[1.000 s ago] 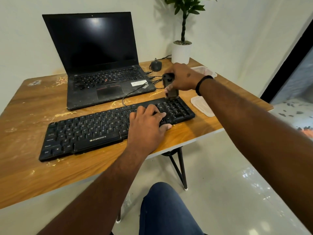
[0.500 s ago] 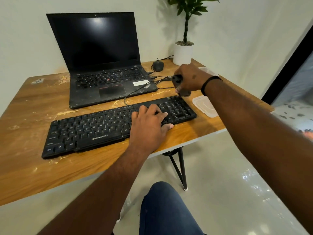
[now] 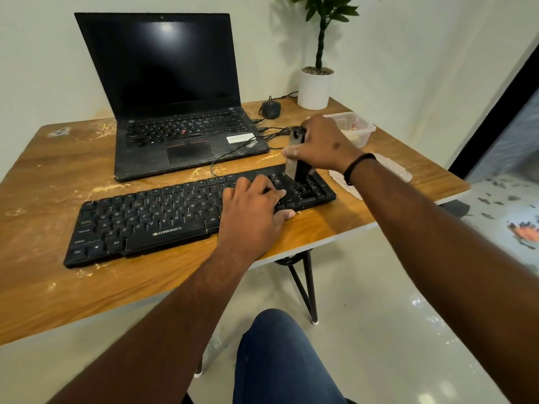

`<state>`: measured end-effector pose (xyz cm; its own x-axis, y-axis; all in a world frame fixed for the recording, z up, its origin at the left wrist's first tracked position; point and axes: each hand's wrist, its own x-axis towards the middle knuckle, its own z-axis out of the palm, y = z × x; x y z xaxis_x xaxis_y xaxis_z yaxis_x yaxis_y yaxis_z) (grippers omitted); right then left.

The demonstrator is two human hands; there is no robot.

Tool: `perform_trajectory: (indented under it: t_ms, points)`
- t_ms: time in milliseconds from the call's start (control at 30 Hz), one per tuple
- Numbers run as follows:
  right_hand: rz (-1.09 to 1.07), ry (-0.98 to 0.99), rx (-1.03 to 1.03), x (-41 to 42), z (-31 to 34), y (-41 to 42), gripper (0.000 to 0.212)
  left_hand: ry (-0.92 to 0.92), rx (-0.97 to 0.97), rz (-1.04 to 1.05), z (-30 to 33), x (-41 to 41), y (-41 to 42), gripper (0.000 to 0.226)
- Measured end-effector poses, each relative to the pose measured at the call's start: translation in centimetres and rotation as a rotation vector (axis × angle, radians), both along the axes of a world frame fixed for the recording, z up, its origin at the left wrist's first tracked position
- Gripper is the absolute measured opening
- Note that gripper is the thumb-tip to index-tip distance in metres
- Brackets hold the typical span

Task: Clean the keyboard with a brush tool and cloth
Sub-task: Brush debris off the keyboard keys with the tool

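Nearest us, our left hand [image 3: 253, 205] lies flat, fingers spread on the keyboard [image 3: 163, 217], just inside the bench [image 3: 87, 287] front edge. Beyond those fingers, our right hand [image 3: 323, 144] grips the brush tool [image 3: 294, 161] upright on the keyboard's far-right keys.

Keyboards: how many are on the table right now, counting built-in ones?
2. The black keyboard lies along the table's near edge under the left hand; the laptop behind it has its own keys. None seem hidden.
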<state>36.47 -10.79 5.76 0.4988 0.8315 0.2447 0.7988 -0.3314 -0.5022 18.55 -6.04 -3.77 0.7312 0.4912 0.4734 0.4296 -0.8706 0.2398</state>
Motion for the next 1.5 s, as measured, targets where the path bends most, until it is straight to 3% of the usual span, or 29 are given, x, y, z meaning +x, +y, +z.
perform_trajectory:
  t_ms: [167,300,400,600,700,833,1067,1233,1333,1500]
  points:
    - [0.032,0.191,-0.078,0.8,0.0,-3.8,0.033,-0.002,-0.008,-0.009,0.1,-0.1,0.0,0.052]
    - [-0.284,-0.023,0.146,1.7,-1.6,-2.1,0.033,-0.003,-0.008,-0.014,0.1,0.0,-0.1,0.053]
    - [-0.404,0.044,0.266,0.7,-2.4,0.0,0.032,-0.006,-0.003,-0.007,0.1,-0.1,-0.1,0.053]
    - [-0.126,0.056,0.075,-1.1,-1.5,-3.1,0.025,-0.008,-0.009,0.0,0.1,-0.1,0.0,0.052]
    - [-0.213,0.009,0.025,0.5,-1.3,-4.4,0.03,-0.001,-0.008,-0.001,0.1,0.0,0.0,0.052]
    - [-0.357,-0.105,0.166,0.0,-1.8,-2.1,0.031,-0.009,-0.013,-0.007,0.1,-0.1,-0.1,0.052]
    - [-0.132,-0.135,0.098,-4.3,-1.6,-1.7,0.023,-0.001,0.007,0.01,0.2,-0.2,-0.1,0.049]
    - [-0.246,-0.18,0.039,-2.2,-1.5,-4.1,0.046,0.012,0.001,0.003,0.2,-0.1,0.0,0.054]
    - [-0.337,-0.266,0.123,-2.9,-1.9,-3.4,0.039,0.008,0.002,0.003,0.2,-0.1,-0.1,0.054]
    - [-0.212,-0.256,0.17,-6.4,-2.2,-3.1,0.024,0.026,0.014,0.018,0.5,-0.3,-0.2,0.048]
